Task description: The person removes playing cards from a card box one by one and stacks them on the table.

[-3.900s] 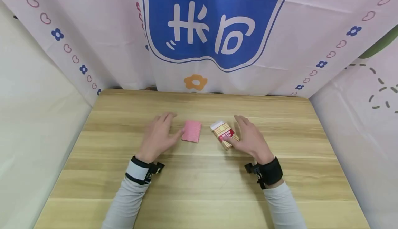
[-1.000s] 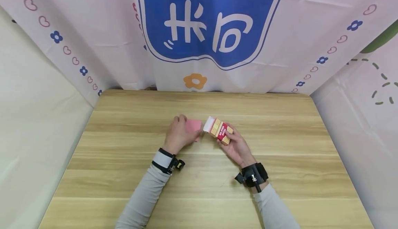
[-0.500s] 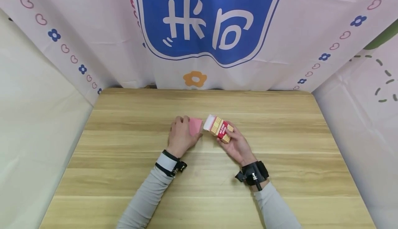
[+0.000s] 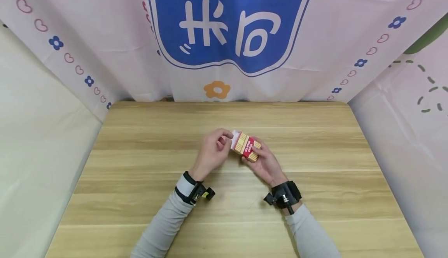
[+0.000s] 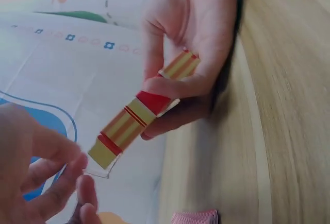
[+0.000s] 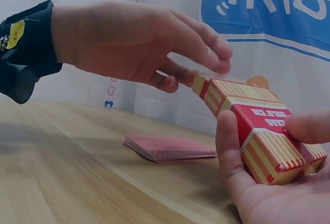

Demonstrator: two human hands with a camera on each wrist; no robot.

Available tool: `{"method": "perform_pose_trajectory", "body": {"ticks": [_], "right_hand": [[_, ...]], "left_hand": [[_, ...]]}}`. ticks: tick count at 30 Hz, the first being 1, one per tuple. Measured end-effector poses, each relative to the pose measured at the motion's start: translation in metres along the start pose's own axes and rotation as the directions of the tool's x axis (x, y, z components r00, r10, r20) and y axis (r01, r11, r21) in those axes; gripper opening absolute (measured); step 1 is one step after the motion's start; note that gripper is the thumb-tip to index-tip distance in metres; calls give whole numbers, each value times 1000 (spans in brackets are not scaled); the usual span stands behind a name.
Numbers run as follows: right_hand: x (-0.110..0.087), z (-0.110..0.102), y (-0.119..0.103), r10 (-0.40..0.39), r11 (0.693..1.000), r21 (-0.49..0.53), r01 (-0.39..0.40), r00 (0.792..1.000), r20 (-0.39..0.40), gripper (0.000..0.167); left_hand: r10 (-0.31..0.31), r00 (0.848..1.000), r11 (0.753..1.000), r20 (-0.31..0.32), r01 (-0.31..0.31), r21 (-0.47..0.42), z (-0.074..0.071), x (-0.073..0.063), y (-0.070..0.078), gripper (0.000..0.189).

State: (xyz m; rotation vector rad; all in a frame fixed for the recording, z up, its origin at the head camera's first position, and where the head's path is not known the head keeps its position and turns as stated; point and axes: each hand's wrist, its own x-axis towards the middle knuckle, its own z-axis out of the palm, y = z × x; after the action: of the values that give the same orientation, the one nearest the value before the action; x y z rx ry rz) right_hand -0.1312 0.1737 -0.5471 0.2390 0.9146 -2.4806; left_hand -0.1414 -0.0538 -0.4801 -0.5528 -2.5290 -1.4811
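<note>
My right hand [image 4: 264, 164] grips a playing-card box [image 4: 247, 147], striped cream and red with a red label, holding it tilted above the table. The white flap [image 4: 235, 138] at its upper left end stands open. At that flap is my left hand [image 4: 211, 153], thumb and fingertips pinching at its edge in the head view. A deck of playing cards [image 6: 170, 148] with pink backs lies on the table under the left hand, and most of it is hidden in the head view. In the left wrist view, a corner of the deck [image 5: 196, 217] shows at the bottom.
A wooden table [image 4: 245, 227] spreads under both hands. Behind it hangs a white cloth [image 4: 315, 36] with a blue printed shield, and pale cloth walls [image 4: 42, 141] close off the sides. Both wrists carry strapped cameras [image 4: 285, 197].
The box, flat on the table 3.9 seconds ago, is now held up in my right hand. My left hand has come off the card deck and moved right to the box's flap.
</note>
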Motion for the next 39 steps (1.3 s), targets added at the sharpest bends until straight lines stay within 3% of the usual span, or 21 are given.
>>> {"method": "perform_pose_trajectory", "body": {"ticks": [7,10,14,17,28,39], "right_hand": [[-1,-2,2,1,1000,22,-1,1000,24,42],[-2,-3,2,3,999,39,-4,999,34,41],[-3,-3,2,2,999,43,-4,999,51,39],[-2,-4,2,1,999,40,-3,998,58,38],[-2,-3,-1,-2,1000,14,1,999,49,38],[-2,-2,1,-9,1000,12,8,999,50,37]], "left_hand": [[-120,989,992,85,122,-19,1,4,-3,17],[-189,970,980,153,197,-39,-2,6,-5,20],[-275,931,956,240,292,-34,-5,8,-6,25],[-307,914,945,266,326,-30,-5,10,-8,27],[-322,913,940,249,340,-29,1,12,-10,19],[-322,921,944,218,329,5,-8,9,-8,8]]}}
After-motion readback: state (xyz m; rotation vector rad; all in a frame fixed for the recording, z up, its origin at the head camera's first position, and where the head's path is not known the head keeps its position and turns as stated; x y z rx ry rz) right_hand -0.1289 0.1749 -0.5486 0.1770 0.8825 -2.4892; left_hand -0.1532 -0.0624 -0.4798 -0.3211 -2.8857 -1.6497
